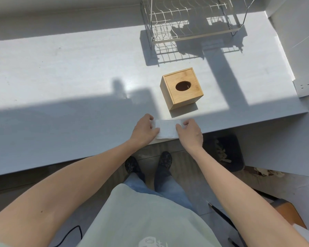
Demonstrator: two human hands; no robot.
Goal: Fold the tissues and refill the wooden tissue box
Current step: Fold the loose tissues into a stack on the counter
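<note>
A white stack of folded tissues (167,129) lies at the front edge of the pale counter (70,82). My left hand (143,131) grips its left side and my right hand (191,133) grips its right side, thumbs on top. Just beyond the tissues stands the wooden tissue box (181,88), upright and closed, its oval top opening dark.
A wire dish rack (189,20) stands at the back of the counter. A white wall socket (307,85) sits on the right. Below the counter's right end is a dark bin (225,152) holding scraps. My feet stand on the floor beneath.
</note>
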